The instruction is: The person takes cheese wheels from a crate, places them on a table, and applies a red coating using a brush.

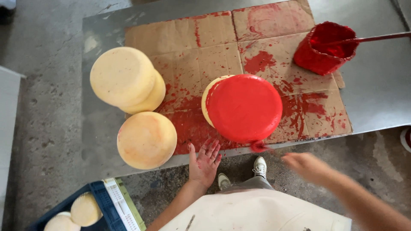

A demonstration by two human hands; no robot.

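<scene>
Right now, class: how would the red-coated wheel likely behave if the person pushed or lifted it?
The red-coated wheel looks glossy and wet, so probably slippery and smeary. It looks thick and solid, likely heavy. Lying flat on the cardboard, it should slide, not roll.

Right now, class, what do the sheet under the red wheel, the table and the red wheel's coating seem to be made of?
Sheet: brown corrugated cardboard, matt, creased along fold lines and stained red.
Table: probably metal, grey with a dull sheen and soft reflections.
Red wheel: glossy red coating, perhaps wax or paint; a pale yellow side shows at its left edge, like the uncoated wheels.
</scene>
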